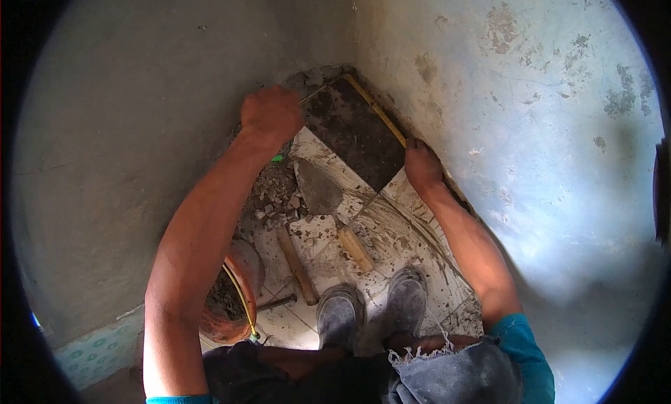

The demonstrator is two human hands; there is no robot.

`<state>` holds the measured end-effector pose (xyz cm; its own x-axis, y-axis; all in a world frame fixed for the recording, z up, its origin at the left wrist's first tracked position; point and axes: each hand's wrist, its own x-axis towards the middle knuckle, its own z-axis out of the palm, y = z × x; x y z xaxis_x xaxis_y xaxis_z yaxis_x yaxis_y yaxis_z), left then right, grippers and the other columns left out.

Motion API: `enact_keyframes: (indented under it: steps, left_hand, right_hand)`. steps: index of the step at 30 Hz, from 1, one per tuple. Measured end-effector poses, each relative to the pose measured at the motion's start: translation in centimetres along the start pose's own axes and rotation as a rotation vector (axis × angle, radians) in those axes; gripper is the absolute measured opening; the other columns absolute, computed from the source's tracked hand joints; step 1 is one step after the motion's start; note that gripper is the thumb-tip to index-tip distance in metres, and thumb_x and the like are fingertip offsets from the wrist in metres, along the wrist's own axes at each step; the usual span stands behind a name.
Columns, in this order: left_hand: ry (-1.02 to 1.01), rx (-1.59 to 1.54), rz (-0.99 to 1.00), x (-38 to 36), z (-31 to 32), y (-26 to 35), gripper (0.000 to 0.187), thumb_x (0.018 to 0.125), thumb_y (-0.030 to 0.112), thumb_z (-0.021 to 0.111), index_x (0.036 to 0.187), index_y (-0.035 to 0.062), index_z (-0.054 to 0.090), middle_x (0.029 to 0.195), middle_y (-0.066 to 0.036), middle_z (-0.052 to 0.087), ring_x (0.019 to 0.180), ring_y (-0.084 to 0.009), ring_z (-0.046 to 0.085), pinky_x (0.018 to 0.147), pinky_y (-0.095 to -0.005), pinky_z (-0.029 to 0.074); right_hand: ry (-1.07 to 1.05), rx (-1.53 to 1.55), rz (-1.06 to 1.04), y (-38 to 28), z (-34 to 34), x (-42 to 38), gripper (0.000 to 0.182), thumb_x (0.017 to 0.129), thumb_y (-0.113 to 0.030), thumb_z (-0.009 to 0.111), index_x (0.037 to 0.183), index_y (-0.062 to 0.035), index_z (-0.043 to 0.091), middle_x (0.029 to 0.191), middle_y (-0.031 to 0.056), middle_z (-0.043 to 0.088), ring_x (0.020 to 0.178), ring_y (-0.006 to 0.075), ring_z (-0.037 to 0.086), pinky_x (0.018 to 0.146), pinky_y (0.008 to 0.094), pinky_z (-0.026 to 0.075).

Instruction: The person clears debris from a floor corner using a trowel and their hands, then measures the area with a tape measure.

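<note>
Tape (377, 112) is running beside the wall (545, 89), right hand (423, 168) pinching and ideally tensioning it; left hand (274, 114) grip: cannot tell.

A corner of a room under building work, to judge by the stained wall (552, 103), smeared tiles (419, 226) beside a dark patch (356, 135), rubble (271, 193), trowel (316, 187), mucky bucket (256, 264) and stretched-out tape (377, 112).

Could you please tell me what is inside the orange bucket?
Inside the bucket, dark, grainy material shows, possibly mortar. The person's left arm covers part of the opening, and anything beneath the surface cannot be seen.
</note>
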<state>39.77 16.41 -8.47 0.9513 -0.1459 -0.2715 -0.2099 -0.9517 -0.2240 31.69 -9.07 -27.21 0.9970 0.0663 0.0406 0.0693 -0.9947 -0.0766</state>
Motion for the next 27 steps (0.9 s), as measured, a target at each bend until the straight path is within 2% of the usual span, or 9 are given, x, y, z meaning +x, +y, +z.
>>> enact_keyframes:
  steps: [9,11,18,22,24,27]
  left_hand:
    - [-0.047,-0.022,-0.025,0.12,0.16,0.10,0.022,0.076,0.016,0.056,0.091,0.0039,0.067,0.090,-0.017,0.066,0.087,-0.0321,0.065,0.076,-0.0419,0.052]
    - [0.039,-0.008,0.002,0.06,0.45,0.01,0.022,0.075,0.015,0.055,0.091,0.0040,0.067,0.089,-0.017,0.066,0.086,-0.0319,0.065,0.076,-0.0420,0.052]
    - [0.044,-0.008,0.002,-0.01,0.40,0.10,0.022,0.076,0.016,0.055,0.091,0.0037,0.066,0.090,-0.017,0.066,0.087,-0.0318,0.065,0.076,-0.0421,0.052]
    - [-0.046,-0.007,-0.012,0.20,-0.09,0.16,0.024,0.077,0.018,0.057,0.093,0.0038,0.066,0.093,-0.017,0.065,0.090,-0.0320,0.064,0.076,-0.0424,0.052]
    - [-0.073,-0.017,-0.014,0.26,0.13,0.11,0.024,0.076,0.019,0.058,0.093,0.0039,0.066,0.094,-0.017,0.065,0.091,-0.0319,0.064,0.077,-0.0426,0.051]
    - [0.039,-0.015,-0.019,0.08,0.42,0.15,0.024,0.077,0.019,0.058,0.094,0.0040,0.066,0.094,-0.016,0.065,0.090,-0.0315,0.064,0.077,-0.0430,0.051]
  right_hand:
    - [-0.020,0.049,0.015,-0.10,-0.41,-0.08,0.021,0.080,-0.004,0.050,0.100,0.0021,0.056,0.095,0.0193,0.061,0.089,0.0330,0.062,0.079,0.0405,0.051]
    - [-0.027,0.046,0.012,-0.01,-0.20,-0.01,0.021,0.080,-0.004,0.050,0.100,0.0019,0.056,0.096,0.0192,0.061,0.089,0.0331,0.062,0.079,0.0406,0.051]
    - [-0.061,0.059,0.018,0.01,-0.37,0.03,0.020,0.081,-0.005,0.049,0.099,0.0010,0.056,0.099,0.0192,0.060,0.090,0.0330,0.062,0.079,0.0405,0.051]
    - [-0.082,0.055,0.033,-0.17,-0.57,0.07,0.020,0.081,-0.005,0.049,0.099,0.0010,0.056,0.099,0.0191,0.060,0.090,0.0325,0.062,0.079,0.0403,0.051]
    - [-0.026,0.041,0.015,-0.06,-0.22,0.00,0.020,0.081,-0.005,0.049,0.098,0.0009,0.056,0.098,0.0184,0.060,0.090,0.0317,0.062,0.079,0.0398,0.051]
    - [0.005,0.010,-0.030,0.11,-0.15,-0.01,0.020,0.081,-0.006,0.049,0.098,0.0010,0.056,0.096,0.0177,0.061,0.088,0.0311,0.063,0.078,0.0396,0.052]
